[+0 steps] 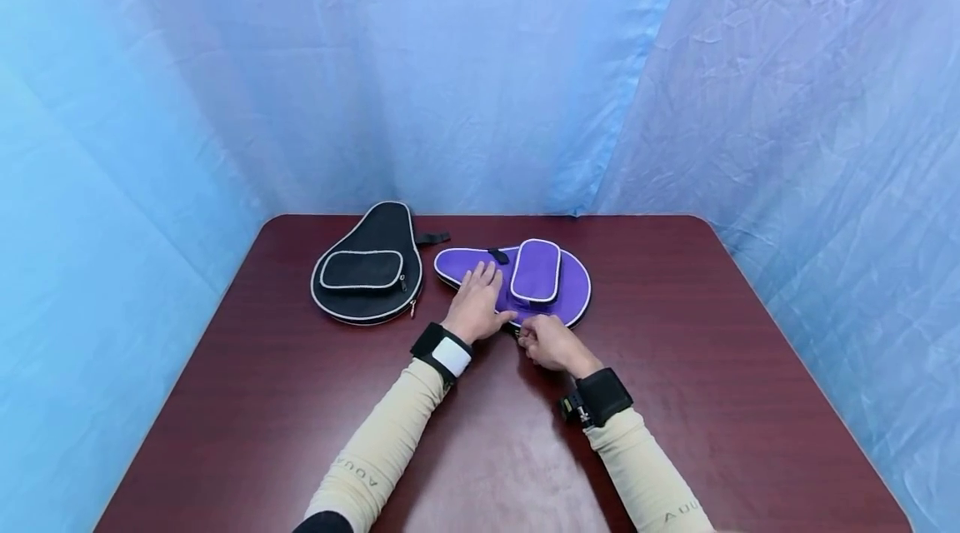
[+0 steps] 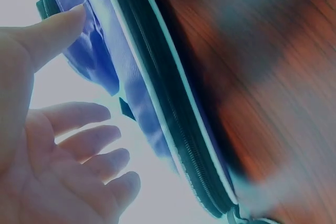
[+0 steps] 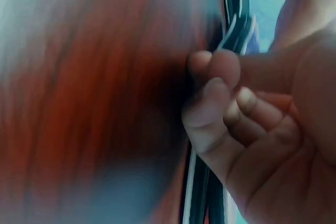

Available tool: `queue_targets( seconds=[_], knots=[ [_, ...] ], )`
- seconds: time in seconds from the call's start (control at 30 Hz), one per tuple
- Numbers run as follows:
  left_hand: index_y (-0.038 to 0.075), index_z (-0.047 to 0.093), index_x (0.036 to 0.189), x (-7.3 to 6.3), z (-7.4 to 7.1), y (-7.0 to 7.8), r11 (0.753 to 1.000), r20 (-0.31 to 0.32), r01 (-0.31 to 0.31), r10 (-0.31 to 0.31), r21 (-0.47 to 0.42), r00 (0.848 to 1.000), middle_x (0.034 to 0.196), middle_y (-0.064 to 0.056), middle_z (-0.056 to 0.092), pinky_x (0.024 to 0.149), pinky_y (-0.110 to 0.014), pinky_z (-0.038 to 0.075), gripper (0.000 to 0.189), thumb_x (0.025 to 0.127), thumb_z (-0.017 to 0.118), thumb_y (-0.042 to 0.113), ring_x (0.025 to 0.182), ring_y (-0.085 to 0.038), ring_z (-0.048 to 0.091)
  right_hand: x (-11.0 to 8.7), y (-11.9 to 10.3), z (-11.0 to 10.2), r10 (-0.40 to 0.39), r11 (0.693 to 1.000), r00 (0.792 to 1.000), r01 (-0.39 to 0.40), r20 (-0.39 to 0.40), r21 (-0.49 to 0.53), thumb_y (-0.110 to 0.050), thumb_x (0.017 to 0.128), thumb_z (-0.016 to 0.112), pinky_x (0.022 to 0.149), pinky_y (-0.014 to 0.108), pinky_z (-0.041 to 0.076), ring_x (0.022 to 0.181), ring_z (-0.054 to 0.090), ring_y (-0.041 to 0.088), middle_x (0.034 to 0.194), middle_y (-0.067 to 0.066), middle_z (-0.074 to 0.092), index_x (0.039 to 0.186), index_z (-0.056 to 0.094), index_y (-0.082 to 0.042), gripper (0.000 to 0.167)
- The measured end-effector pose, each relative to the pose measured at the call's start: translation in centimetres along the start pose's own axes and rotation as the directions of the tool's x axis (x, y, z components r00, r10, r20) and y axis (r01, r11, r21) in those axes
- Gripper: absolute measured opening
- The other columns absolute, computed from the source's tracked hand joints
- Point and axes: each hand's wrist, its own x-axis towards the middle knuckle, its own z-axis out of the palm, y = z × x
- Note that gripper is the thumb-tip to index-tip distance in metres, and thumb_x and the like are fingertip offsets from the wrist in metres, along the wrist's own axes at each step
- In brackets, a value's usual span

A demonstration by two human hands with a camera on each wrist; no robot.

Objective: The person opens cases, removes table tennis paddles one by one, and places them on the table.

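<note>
A purple paddle-shaped case [image 1: 575,287] with white piping lies flat on the table, its narrow end to the left. A small raised pocket [image 1: 536,268] sits on its top. My left hand [image 1: 474,304] rests on the case beside that pocket, fingers spread and fairly straight. At the near edge, the thumb and curled fingers of my right hand [image 1: 553,341] pinch at the zipper; the zipper pull itself is hidden between them. In the left wrist view, the black zipper band [image 2: 170,106] runs along the case's side.
A black case [image 1: 382,229] of like shape, with white piping and a front pocket [image 1: 362,270], lies to the left. Its black strap [image 1: 432,238] points toward the purple case. Blue cloth [image 1: 480,75] hangs behind and beside the dark red table [image 1: 712,350].
</note>
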Motion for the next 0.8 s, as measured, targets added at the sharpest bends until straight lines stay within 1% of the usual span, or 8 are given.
queue_targets(
  seconds=[0.13,0.2,0.33,0.43,0.53,0.6,0.67,0.8],
  knots=[
    [-0.004,0.041,0.148,-0.5,-0.4,-0.4,1.0,-0.006,-0.007,0.007,0.009,1.0,0.157,-0.02,0.035,0.121,-0.047,0.021,0.081,0.089,0.072,0.042,0.148,-0.036,0.026,-0.3,1.3,-0.8,-0.05,0.999,0.997,0.049,0.05,0.014,-0.003,0.089,0.064,0.053,0.022,0.043,0.051,0.051,0.003,0.057,-0.008,0.056,0.075,0.066,-0.007,0.015],
    [-0.003,0.041,0.148,-0.7,-0.6,-0.5,1.0,-0.005,-0.01,0.01,0.013,1.0,0.157,-0.02,0.035,0.121,-0.047,0.022,0.08,0.089,0.072,0.042,0.148,-0.036,0.026,-0.5,2.0,-1.2,-0.036,0.999,0.998,0.035,0.055,0.027,-0.003,0.09,0.064,0.052,0.023,0.044,0.051,0.052,0.004,0.057,-0.007,0.058,0.076,0.067,-0.005,0.015],
    [-0.003,0.042,0.147,-0.9,-0.8,-0.5,1.0,0.008,-0.024,0.024,0.015,1.0,0.157,-0.019,0.036,0.121,-0.047,0.022,0.073,0.093,0.068,0.039,0.148,-0.036,0.027,-0.7,3.2,-2.3,0.075,0.997,0.997,-0.075,-0.009,-0.017,-0.003,0.089,0.062,0.054,0.025,0.043,0.053,0.052,0.008,0.058,-0.006,0.056,0.074,0.067,-0.008,0.016],
    [-0.002,0.045,0.146,-0.9,-0.7,-0.4,0.999,0.028,-0.04,0.04,0.001,0.999,0.156,-0.018,0.037,0.12,-0.047,0.023,0.062,0.098,0.062,0.032,0.147,-0.035,0.029,-0.5,4.1,-2.9,0.184,0.981,0.98,-0.187,-0.072,-0.043,-0.002,0.085,0.057,0.054,0.025,0.04,0.053,0.05,0.011,0.055,-0.006,0.052,0.065,0.059,-0.011,0.023],
    [-0.002,0.047,0.144,-1.0,-0.4,-0.3,0.998,0.043,-0.051,0.052,-0.022,0.998,0.154,-0.018,0.04,0.119,-0.047,0.027,0.051,0.101,0.057,0.023,0.146,-0.034,0.033,-0.3,4.7,-3.2,0.267,0.962,0.956,-0.272,-0.125,-0.021,0.0,0.082,0.052,0.049,0.025,0.038,0.048,0.051,0.014,0.049,-0.005,0.05,0.056,0.048,-0.014,0.03],
    [-0.001,0.049,0.144,-1.1,-0.1,-0.3,0.998,0.048,-0.058,0.06,-0.035,0.997,0.153,-0.018,0.042,0.118,-0.047,0.029,0.047,0.101,0.055,0.017,0.145,-0.034,0.035,-0.2,4.9,-3.3,0.3,0.953,0.941,-0.304,-0.154,-0.004,0.0,0.081,0.051,0.046,0.024,0.037,0.045,0.05,0.014,0.045,-0.005,0.049,0.052,0.044,-0.015,0.034],
    [0.0,0.05,0.143,-1.1,0.0,-0.2,0.997,0.039,-0.061,0.063,-0.044,0.997,0.152,-0.017,0.044,0.117,-0.047,0.031,0.045,0.1,0.054,0.013,0.143,-0.034,0.038,0.0,4.9,-3.2,0.327,0.944,0.93,-0.327,-0.166,0.029,0.0,0.081,0.052,0.044,0.024,0.038,0.043,0.052,0.014,0.043,-0.005,0.05,0.05,0.045,-0.016,0.036],
    [0.001,0.052,0.142,-1.1,0.0,-0.2,0.998,0.026,-0.056,0.057,-0.043,0.998,0.15,-0.016,0.047,0.116,-0.045,0.033,0.043,0.1,0.053,0.009,0.142,-0.033,0.04,0.1,4.5,-3.1,0.342,0.94,0.928,-0.334,-0.149,0.072,-0.001,0.084,0.052,0.042,0.025,0.042,0.042,0.055,0.012,0.043,-0.005,0.053,0.051,0.051,-0.014,0.035]
  ],
)
